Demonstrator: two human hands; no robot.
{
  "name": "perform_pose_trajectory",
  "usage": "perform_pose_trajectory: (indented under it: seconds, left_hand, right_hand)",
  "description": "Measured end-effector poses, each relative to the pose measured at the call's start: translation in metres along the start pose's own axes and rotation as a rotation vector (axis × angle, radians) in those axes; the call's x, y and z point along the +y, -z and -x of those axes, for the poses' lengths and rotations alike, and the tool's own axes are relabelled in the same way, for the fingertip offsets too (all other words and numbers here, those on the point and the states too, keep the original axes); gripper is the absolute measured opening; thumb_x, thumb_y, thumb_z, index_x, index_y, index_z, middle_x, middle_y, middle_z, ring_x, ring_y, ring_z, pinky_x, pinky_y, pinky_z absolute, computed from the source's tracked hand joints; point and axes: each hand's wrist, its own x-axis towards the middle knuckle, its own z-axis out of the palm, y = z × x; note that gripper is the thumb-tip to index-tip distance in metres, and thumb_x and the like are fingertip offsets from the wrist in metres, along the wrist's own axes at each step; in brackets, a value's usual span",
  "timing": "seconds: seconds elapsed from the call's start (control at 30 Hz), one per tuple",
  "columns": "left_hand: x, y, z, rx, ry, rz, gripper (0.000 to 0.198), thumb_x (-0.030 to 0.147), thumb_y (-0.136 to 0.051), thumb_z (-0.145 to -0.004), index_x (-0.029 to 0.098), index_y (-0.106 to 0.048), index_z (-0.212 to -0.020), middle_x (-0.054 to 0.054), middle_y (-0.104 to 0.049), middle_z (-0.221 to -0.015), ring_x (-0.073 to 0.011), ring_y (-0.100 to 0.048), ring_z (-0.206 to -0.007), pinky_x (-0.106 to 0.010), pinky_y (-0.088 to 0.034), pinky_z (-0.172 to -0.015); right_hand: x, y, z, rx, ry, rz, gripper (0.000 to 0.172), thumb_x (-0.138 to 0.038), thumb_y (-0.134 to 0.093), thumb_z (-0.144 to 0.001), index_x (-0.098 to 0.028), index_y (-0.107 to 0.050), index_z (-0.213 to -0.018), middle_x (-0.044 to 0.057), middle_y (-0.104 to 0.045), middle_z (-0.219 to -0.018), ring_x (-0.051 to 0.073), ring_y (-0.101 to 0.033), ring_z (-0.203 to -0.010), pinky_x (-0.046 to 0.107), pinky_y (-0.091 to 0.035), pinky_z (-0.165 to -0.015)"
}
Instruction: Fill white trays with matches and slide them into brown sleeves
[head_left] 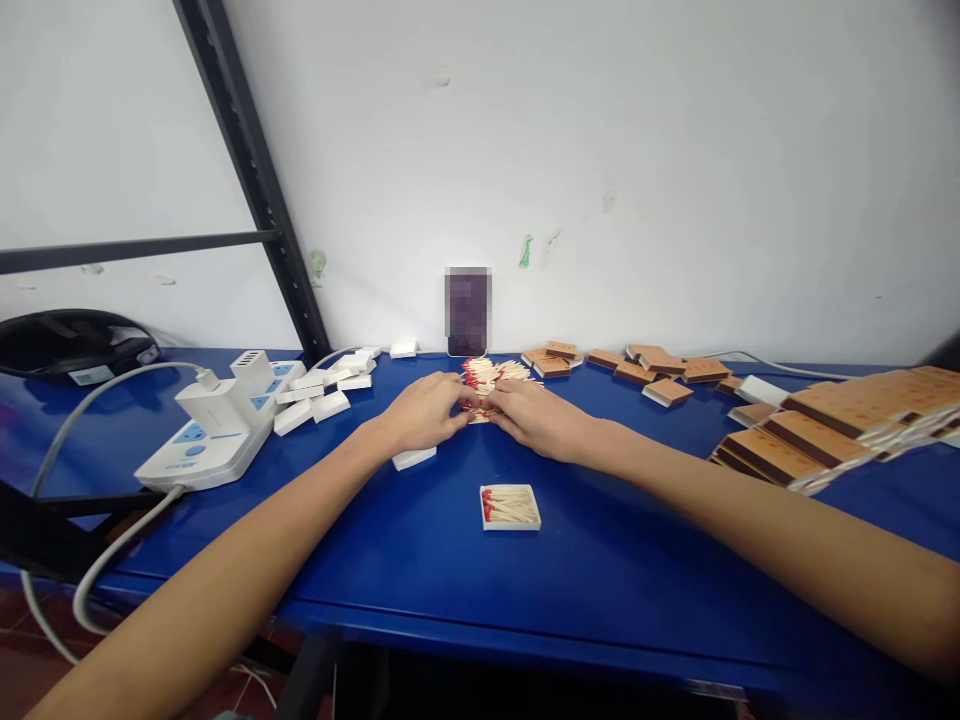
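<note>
A loose pile of red-tipped matches lies on the blue table toward the wall. At the pile's left edge is my left hand, its fingers curled toward the matches. My right hand reaches into the pile's near side, fingers bent and touching matches; what its fingertips hold is too small to make out. A white tray full of matches sits nearer to me. Part of another white tray shows beside my left wrist.
Several white trays lie at the left, near a white power strip with cables. Brown matchbox sleeves are scattered at the back right, with stacked ones at the far right. A pixelated phone leans on the wall.
</note>
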Motion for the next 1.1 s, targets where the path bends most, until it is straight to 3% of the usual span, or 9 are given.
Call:
perform_pose_trajectory:
  seconds: [0.33, 0.57, 0.83, 0.97, 1.1]
  left_hand:
    - [0.004, -0.006, -0.010, 0.014, 0.012, -0.048, 0.016, 0.025, -0.054, -0.089, 0.018, -0.068, -0.090, -0.008, -0.063, -0.094, -0.0241, -0.058, -0.090, -0.035, -0.044, -0.078]
    - [0.003, -0.005, -0.005, -0.004, -0.048, 0.056, 0.014, 0.026, -0.055, -0.088, 0.017, -0.065, -0.085, -0.006, -0.063, -0.090, -0.0226, -0.058, -0.089, -0.034, -0.043, -0.079]
    - [0.017, -0.001, 0.004, -0.081, -0.140, 0.260, 0.010, 0.023, -0.058, -0.087, 0.016, -0.064, -0.083, -0.001, -0.068, -0.080, -0.0132, -0.059, -0.070, -0.025, -0.042, -0.067]
    - [0.027, 0.000, 0.007, -0.095, -0.183, 0.350, 0.013, 0.027, -0.059, -0.089, 0.016, -0.065, -0.084, 0.000, -0.068, -0.079, -0.0117, -0.059, -0.069, -0.024, -0.042, -0.066]
    - [0.032, 0.003, 0.009, -0.074, -0.184, 0.368, 0.015, 0.028, -0.057, -0.090, 0.016, -0.065, -0.090, -0.002, -0.067, -0.083, -0.0124, -0.059, -0.071, -0.026, -0.044, -0.068]
  right_hand:
    - [0.002, 0.001, -0.004, -0.031, 0.002, -0.041, 0.022, -0.020, -0.047, -0.097, -0.011, -0.062, -0.110, 0.015, -0.064, -0.102, 0.024, -0.060, -0.098, 0.035, -0.044, -0.084]
    - [0.000, 0.007, -0.001, -0.052, 0.044, -0.060, 0.019, -0.021, -0.046, -0.097, -0.013, -0.063, -0.101, 0.012, -0.066, -0.096, 0.022, -0.060, -0.088, 0.033, -0.045, -0.078]
    - [-0.009, 0.002, 0.031, -0.001, 0.093, -0.068, 0.026, -0.024, -0.039, -0.100, -0.014, -0.063, -0.103, 0.012, -0.064, -0.099, 0.023, -0.059, -0.090, 0.037, -0.045, -0.081]
    - [-0.016, 0.008, 0.052, 0.002, 0.062, -0.100, 0.027, -0.027, -0.039, -0.100, -0.017, -0.064, -0.104, 0.009, -0.063, -0.095, 0.022, -0.058, -0.085, 0.037, -0.046, -0.079]
    - [-0.013, 0.016, 0.067, 0.045, -0.019, -0.176, 0.025, -0.022, -0.042, -0.098, -0.017, -0.061, -0.113, 0.010, -0.061, -0.104, 0.022, -0.058, -0.097, 0.036, -0.047, -0.083]
